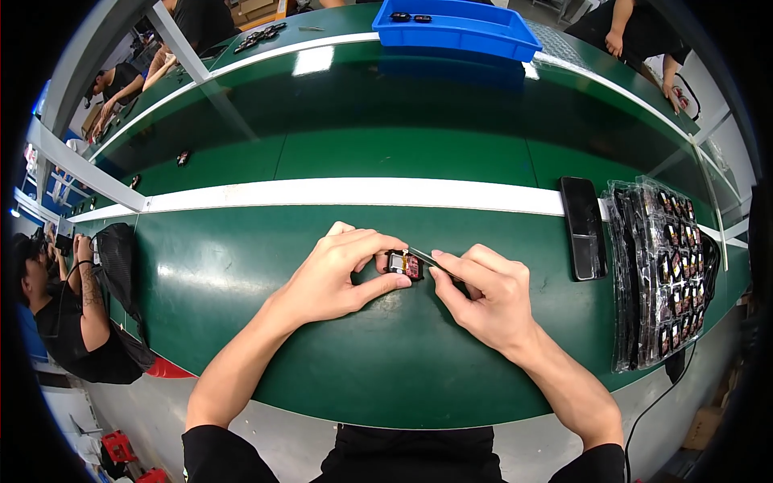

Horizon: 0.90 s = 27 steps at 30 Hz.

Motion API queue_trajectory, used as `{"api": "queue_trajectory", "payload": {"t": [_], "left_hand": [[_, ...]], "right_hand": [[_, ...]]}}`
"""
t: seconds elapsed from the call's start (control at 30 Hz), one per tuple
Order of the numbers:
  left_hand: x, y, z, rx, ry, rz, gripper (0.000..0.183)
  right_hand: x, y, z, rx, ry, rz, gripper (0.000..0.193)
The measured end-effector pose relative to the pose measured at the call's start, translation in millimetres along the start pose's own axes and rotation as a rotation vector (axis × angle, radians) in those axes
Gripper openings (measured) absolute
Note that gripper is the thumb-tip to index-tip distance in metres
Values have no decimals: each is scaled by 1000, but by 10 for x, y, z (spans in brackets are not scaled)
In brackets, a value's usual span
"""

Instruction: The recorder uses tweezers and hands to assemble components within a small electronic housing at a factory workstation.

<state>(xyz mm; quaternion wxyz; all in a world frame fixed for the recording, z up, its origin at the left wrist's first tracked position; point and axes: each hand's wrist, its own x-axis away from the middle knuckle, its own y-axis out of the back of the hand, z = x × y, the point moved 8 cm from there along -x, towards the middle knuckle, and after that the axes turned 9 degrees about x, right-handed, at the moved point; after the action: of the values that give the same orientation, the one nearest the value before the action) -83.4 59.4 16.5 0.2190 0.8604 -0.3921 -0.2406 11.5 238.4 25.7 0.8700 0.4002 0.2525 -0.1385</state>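
A small black electronic device (405,265) with its inside exposed lies on the green worktable, showing a silvery block and a reddish circuit board. My left hand (342,272) grips it by its left side, thumb below and index finger above. Between the thumb and fingers of my right hand (487,294) is a pair of dark tweezers (423,258), slanting toward the upper left. Their tip reaches the upper part of the device; whether it touches the board is too small to tell.
A black phone (583,229) lies at the right, beside stacked clear trays (664,270) of small devices. Beyond a white rail (354,194) runs a dark green belt carrying a few small parts. A blue bin (457,34) stands at the far side. Other people work at left and far right.
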Motion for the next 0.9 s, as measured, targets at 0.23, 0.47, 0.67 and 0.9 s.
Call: {"api": "queue_trajectory", "payload": {"t": [0.23, 0.47, 0.67, 0.9], "left_hand": [[16, 19, -7, 6, -17, -28, 39], [10, 38, 73, 46, 23, 34, 38], [9, 49, 134, 128, 40, 157, 45], [12, 49, 116, 75, 55, 167, 44]], "right_hand": [[-1, -60, 41, 19, 19, 60, 23], [-18, -58, 1, -66, -9, 108, 18], [-44, -82, -93, -225, -135, 180, 10], [-21, -113, -104, -239, -142, 190, 12]]}}
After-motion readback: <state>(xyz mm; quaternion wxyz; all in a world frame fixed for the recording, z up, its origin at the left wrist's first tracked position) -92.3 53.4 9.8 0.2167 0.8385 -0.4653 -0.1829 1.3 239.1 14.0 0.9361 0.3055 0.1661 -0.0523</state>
